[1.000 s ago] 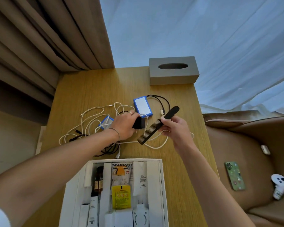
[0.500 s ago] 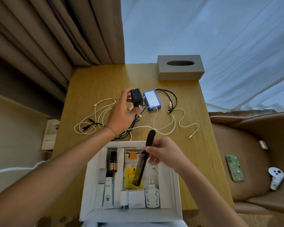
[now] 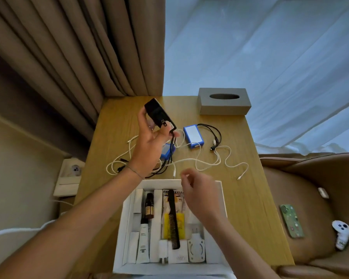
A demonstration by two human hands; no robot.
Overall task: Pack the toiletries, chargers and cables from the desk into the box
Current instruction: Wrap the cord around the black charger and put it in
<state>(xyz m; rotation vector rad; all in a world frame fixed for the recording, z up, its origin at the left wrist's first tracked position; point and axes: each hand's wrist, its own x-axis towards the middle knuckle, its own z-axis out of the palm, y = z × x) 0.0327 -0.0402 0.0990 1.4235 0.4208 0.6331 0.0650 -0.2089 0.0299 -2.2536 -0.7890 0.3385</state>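
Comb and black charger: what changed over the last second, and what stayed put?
The right hand carried the comb from the desk into the box and let go. The left hand lifted the black charger higher, keeping its grip. The blue power bank and tissue box stayed.

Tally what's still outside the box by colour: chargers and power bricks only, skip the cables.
Black: 1, the black charger held up in the left hand.
Blue-and-white: 2, the blue power bank and a second blue unit partly hidden behind that hand, both on the desk.
Total: 3
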